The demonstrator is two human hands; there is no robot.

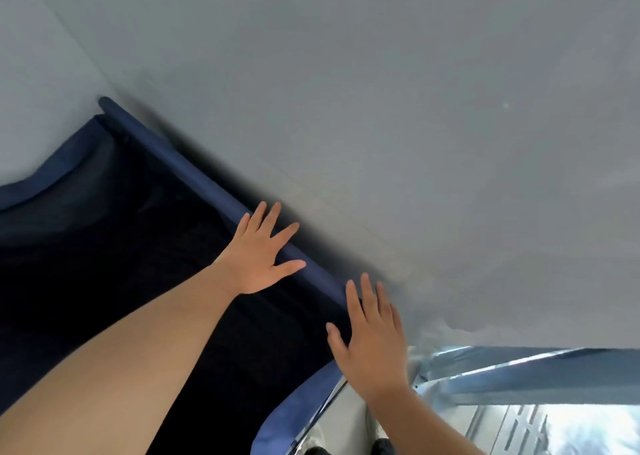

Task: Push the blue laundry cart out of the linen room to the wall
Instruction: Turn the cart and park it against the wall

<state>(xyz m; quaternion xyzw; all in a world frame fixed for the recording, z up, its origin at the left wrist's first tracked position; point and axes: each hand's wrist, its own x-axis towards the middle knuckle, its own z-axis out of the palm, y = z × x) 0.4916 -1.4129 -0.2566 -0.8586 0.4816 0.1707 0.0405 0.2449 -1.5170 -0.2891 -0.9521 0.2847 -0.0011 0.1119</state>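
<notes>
The blue laundry cart fills the left and lower middle of the head view, its dark inside looking empty. Its far blue rim runs diagonally right against a grey wall. My left hand lies flat with fingers spread on that far rim. My right hand is also flat and spread, near the cart's right corner, fingertips at the rim and the wall. Neither hand grips anything.
The grey wall covers the whole upper and right part of the view. At the lower right a shiny metal strip and frame meet the floor. Dark shoe tips show at the bottom edge beside the cart's near blue rim.
</notes>
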